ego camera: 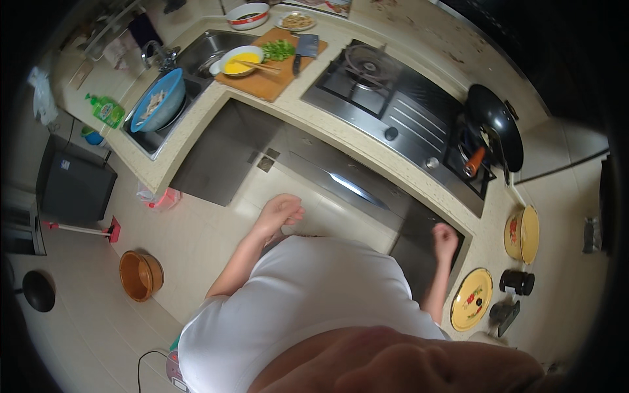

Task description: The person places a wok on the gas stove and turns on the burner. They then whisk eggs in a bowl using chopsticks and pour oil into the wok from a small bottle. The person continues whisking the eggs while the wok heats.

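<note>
My left hand (pixel 281 212) hangs in front of my body over the tiled floor, its fingers loosely curled, with no object visible in it. My right hand (pixel 445 241) is held low near the counter's inner edge, curled, its inside hidden. On the counter beyond, a wooden cutting board (pixel 275 91) bears a bowl of beaten egg (pixel 242 60) with chopsticks across it, chopped greens (pixel 278 50) and a cleaver (pixel 308 45). A black wok (pixel 496 127) stands tilted at the right of the gas stove (pixel 413 125), beside an orange handle (pixel 474 162).
A blue bowl (pixel 164 105) of pale food rests at the sink (pixel 211 42), near a green soap bottle (pixel 105 110). A yellow enamel basin (pixel 522 235), lid (pixel 471 299) and dark jar (pixel 516 282) line the right counter. An orange-brown tub (pixel 141 276) is on the left.
</note>
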Available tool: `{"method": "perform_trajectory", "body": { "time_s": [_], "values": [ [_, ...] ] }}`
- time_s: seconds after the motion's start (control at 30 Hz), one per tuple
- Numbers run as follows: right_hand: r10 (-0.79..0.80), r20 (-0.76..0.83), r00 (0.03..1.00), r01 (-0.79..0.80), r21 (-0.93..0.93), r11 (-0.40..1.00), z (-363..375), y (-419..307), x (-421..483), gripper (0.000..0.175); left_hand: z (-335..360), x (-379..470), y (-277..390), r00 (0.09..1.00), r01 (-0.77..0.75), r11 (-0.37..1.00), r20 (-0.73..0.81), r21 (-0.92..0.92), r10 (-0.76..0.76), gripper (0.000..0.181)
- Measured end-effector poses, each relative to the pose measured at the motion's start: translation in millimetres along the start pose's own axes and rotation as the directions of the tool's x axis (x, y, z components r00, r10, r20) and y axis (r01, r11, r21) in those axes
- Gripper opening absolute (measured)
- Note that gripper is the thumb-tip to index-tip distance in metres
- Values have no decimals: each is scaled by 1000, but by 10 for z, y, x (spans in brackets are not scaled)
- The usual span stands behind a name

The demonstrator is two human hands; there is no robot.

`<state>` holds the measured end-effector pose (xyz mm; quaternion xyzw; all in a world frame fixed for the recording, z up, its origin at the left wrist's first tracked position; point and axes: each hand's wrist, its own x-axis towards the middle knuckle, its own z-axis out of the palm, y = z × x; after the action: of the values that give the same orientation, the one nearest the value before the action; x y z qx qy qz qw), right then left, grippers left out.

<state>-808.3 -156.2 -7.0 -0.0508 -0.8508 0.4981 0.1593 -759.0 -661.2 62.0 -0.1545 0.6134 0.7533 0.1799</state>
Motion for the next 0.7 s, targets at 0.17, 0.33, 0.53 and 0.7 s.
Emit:
{"method": "perform_trajectory", "body": {
  "time_s": [0.17, 0.33, 0.53, 0.7],
  "values": [
    [314, 600, 736, -378, -20, 925, 1560, -792, -485, 16, -596, 107, 183, 998, -56, 996, 30, 71, 54, 23],
    [136, 772, 621, -215, 1, 977, 2774, -1542, -408, 19, -1445, 193, 346, 984, -178, 979, 22, 102, 176, 20],
    [-3, 827, 562, -210, 146, 967, 3684, -2231, 42, 21, -2099, 258, 520, 978, -133, 990, -154, 42, 138, 18],
    [10, 857, 516, -355, 203, 913, 4253, -2655, 532, 27, -2338, 511, 514, 980, -168, 985, -107, 32, 170, 17]
  ]
}}
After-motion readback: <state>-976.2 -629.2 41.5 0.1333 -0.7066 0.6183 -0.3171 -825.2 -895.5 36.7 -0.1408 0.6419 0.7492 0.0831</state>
